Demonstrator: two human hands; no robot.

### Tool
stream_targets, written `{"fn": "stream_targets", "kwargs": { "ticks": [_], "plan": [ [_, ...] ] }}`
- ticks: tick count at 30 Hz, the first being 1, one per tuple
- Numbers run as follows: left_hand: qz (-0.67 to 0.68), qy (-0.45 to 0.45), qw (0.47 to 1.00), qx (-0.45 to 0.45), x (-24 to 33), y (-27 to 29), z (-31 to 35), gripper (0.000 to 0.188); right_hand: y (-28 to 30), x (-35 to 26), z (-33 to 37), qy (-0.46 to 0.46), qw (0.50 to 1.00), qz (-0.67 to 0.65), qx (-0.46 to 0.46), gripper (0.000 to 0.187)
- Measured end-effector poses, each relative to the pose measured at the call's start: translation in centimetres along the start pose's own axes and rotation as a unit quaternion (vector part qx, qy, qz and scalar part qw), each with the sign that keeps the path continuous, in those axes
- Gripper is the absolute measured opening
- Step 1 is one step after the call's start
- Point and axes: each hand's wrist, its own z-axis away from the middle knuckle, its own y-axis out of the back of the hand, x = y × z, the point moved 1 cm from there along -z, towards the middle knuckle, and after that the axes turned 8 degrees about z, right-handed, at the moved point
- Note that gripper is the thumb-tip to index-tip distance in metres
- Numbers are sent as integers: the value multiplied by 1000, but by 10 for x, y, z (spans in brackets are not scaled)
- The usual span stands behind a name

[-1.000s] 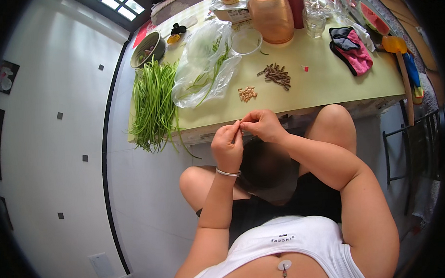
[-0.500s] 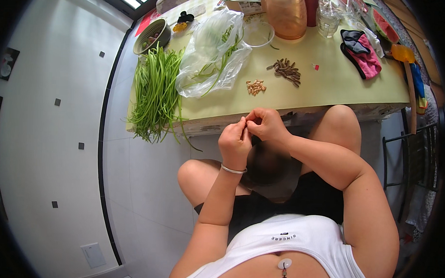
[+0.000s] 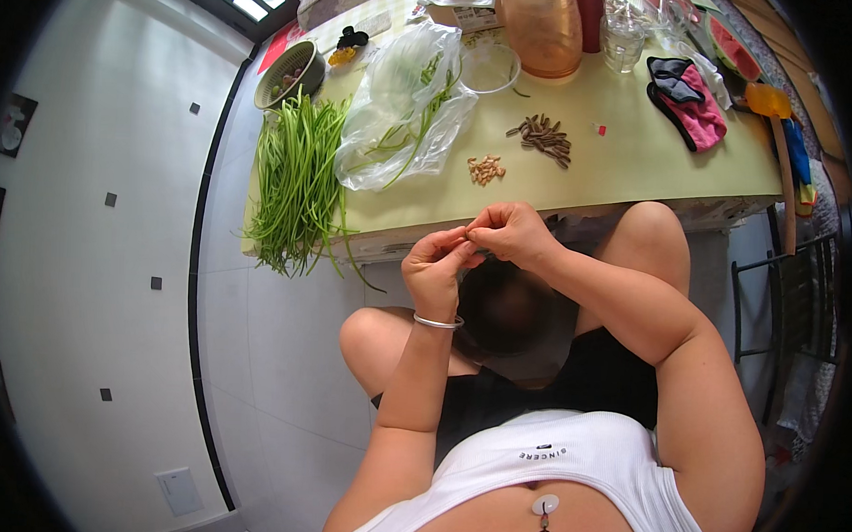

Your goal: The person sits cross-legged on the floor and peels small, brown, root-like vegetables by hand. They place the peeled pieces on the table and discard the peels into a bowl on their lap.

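Left hand (image 3: 435, 266) and right hand (image 3: 510, 233) pinched together on small pod piece (image 3: 468, 236) at table (image 3: 636, 170) edge. Mid-shelling, probably. Next: pull apart carefully. Kernels (image 3: 486, 169), husks (image 3: 541, 137), greens (image 3: 298, 182) beyond.

Bare tabletop (image 3: 627, 165) (mid-right) lies between dark pods (image 3: 541, 137) and pink cloth (image 3: 694, 111).

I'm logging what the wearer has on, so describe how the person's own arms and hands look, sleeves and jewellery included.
Both forearms are bare, with no sleeves and no gloves. The left hand has a thin silver bangle round its wrist. The right hand shows no ring, watch or band that I can make out. The white ribbed top is sleeveless.
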Motion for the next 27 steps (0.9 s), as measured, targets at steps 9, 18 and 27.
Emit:
{"fn": "stream_targets", "kwargs": {
  "ticks": [9, 18, 27],
  "plan": [
    [86, 107, 989, -50, -2, 19, -8, 15, 3, 6, -3, 0, 1000, 11, -21, 16],
    [-170, -26, 982, -84, 14, 5, 3, 6, 5, 3, -1, -34, 996, 34, -72, 12],
    [-326, 49, 929, -169, 42, 9, 2, 3, 9, 3, 2, -64, 957, 242, -144, 9]
  ]
}}
